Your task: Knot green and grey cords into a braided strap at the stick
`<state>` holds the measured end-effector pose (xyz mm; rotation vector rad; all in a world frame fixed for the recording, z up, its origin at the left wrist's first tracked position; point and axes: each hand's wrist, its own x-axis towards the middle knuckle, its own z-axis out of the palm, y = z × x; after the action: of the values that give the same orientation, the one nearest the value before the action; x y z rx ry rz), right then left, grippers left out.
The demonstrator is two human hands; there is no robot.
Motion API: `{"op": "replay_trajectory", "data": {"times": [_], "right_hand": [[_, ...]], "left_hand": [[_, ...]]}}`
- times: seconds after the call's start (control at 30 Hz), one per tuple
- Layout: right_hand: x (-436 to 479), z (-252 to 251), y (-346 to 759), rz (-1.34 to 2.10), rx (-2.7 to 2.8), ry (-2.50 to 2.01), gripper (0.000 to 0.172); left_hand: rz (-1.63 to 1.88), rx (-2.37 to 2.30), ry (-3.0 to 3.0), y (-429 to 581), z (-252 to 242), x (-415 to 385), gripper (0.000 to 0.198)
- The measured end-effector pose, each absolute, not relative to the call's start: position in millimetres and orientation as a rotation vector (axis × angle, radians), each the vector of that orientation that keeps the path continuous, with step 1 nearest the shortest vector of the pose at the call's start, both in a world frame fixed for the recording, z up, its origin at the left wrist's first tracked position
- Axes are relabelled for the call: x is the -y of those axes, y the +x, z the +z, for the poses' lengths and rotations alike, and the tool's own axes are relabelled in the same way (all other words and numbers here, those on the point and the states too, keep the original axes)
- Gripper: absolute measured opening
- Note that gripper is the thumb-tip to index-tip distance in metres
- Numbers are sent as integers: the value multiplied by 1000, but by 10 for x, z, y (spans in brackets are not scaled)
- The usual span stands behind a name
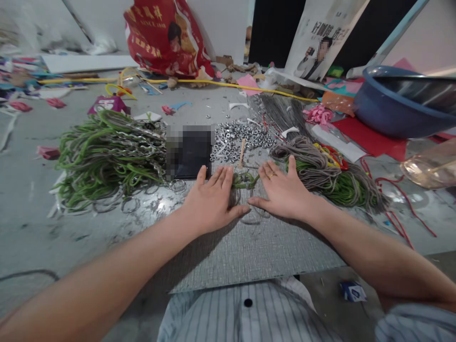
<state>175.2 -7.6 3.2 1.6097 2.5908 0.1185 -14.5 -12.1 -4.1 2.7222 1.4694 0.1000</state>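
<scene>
My left hand (pixel 213 199) lies flat on the table, fingers stretched out and thumb pointing right. Facing it, my right hand (pixel 281 187) is also spread flat, with a ring on one finger. Between the two lies a small green and grey knotted cord (pixel 245 180), partly hidden by my fingers. Just beyond the fingertips are a short wooden stick (pixel 242 152) and a heap of small metal nuts (pixel 245 134). A dark flat phone-like slab (pixel 194 154) sits by my left fingertips. Bundled grey and green cords (pixel 320 166) lie beside my right hand.
A large pile of green and grey cords with metal chains (pixel 110 156) is on the left. Behind stand a red printed bag (pixel 167 38) and a yellow cable (pixel 228 85). Thin grey wires (pixel 285 114), red paper (pixel 374 137) and a blue basin (pixel 395 107) lie to the right.
</scene>
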Motion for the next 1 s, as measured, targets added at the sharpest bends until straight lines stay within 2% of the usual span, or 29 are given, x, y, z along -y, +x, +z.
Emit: {"op": "replay_trajectory", "data": {"times": [0.1, 0.33, 0.6, 0.67, 0.77, 0.8, 1.0], "right_hand": [[46, 52, 1802, 159, -2524, 1645, 90], [-98, -14, 2056, 221, -2477, 1757, 100], [-144, 92, 2106, 138, -2434, 1800, 99], [-106, 167, 2005, 89, -2492, 1790, 87], [-42, 197, 1840, -19, -2763, 1692, 51], [-24, 176, 1793, -75, -2841, 1635, 45], [-9, -59, 1695, -264, -2974, 1632, 45]], "left_hand": [[44, -1515, 2758, -157, -8, 139, 86], [90, -1583, 2834, -228, 23, 172, 90], [156, -1564, 2864, -233, 98, 173, 79], [248, -1578, 2802, -194, 110, 161, 72], [374, -1480, 2685, -122, 79, 124, 53], [417, -1418, 2642, -99, 53, 108, 49], [514, -1301, 2518, -23, -105, 55, 53]]}}
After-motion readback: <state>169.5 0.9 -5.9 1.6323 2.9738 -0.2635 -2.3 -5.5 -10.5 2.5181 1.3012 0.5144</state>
